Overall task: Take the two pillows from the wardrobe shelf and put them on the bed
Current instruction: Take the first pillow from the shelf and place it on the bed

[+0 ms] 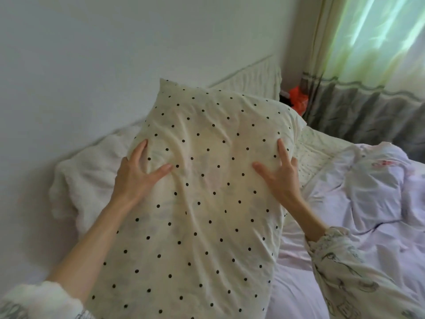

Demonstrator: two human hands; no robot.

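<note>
Cream, black-dotted, rumpled pillow (207, 192); left hand (135, 173) and right hand (281, 178) fingers (282, 149) clutch its sides.

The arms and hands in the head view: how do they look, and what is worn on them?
The left hand and right hand are bare, no ring or watch visible. Forearms are uncovered. The left sleeve has a fluffy white cuff; the right sleeve is pale cream with a grey-green print and a gathered cuff.

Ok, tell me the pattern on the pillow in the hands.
The pillow is cream with small black polka dots; head view shows it.
</note>
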